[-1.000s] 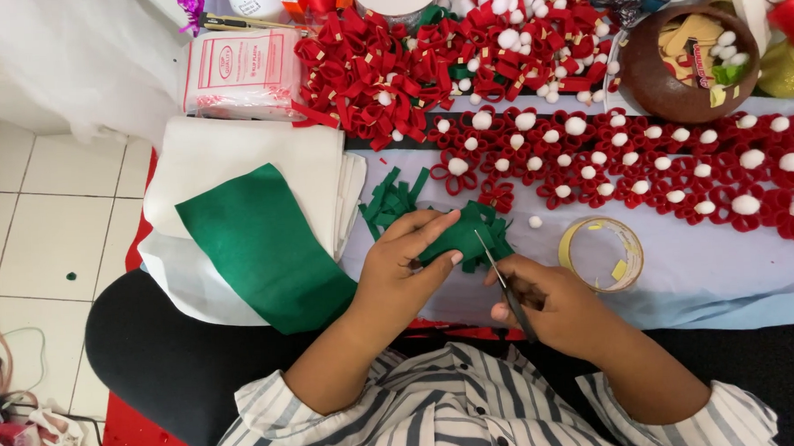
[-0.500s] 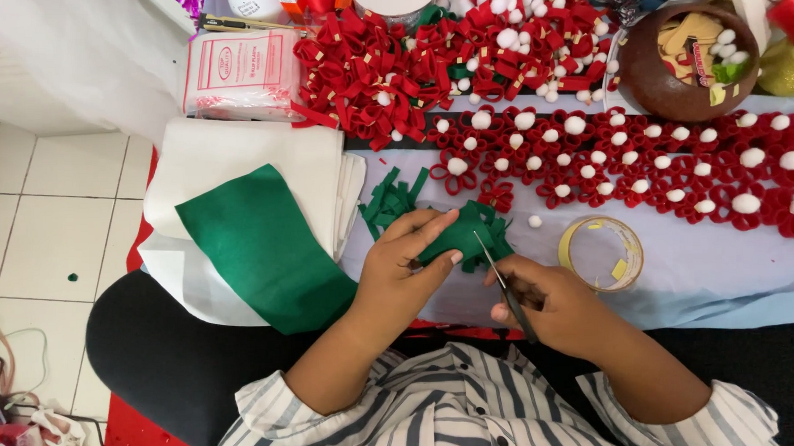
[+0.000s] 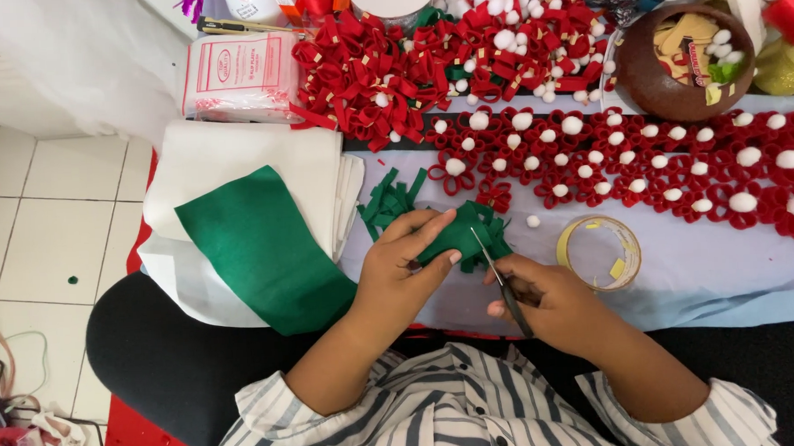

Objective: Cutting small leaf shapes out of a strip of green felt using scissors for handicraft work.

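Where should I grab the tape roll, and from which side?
Grip the tape roll across its thin ring wall, from above. It lies flat with its open centre up, so one finger can probably go inside and one outside. Its near side looks free; red loops lie behind it.

The right hand [image 3: 549, 301] hid the handles of the scissors [image 3: 496, 277], and whether the blades were parted was too small to tell. The left hand [image 3: 407, 262] covered part of the green felt [image 3: 463, 234]. The top edge cut off the bowl [image 3: 651, 78]; printing on the packet [image 3: 242, 79] was blurred.
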